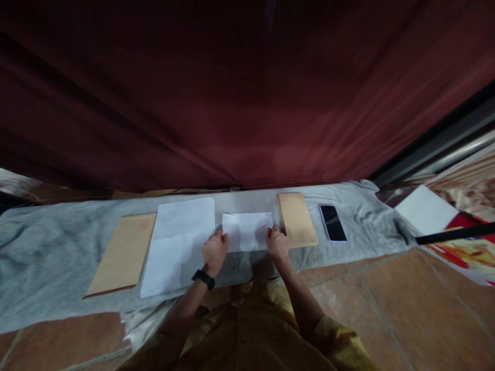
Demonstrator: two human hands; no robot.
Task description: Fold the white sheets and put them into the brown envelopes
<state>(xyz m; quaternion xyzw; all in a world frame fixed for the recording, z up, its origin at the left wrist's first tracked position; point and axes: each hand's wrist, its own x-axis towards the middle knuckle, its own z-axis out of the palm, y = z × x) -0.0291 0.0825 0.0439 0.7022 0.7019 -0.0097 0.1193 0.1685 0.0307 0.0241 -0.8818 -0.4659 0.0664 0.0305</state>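
A folded sheet of white paper (247, 233) lies across the middle of the grey cloth, between my two hands. My left hand (215, 251), with a dark band on its wrist, is closed with thumb and fingers pinching the sheet's left edge. At the opposite edge my right hand (277, 242) pinches the paper the same way. Larger white sheets (180, 242) lie flat just left of my left hand. A small stack of brown envelopes (298, 219) sits close beside my right hand.
Farther left rests another brown envelope (124, 252). A phone (333, 223) lies right of the envelope stack on the grey cloth (363, 216). A dark red curtain (247, 103) hangs behind. A colourful printed sheet (469, 252) and a black bar (456, 233) are at the right.
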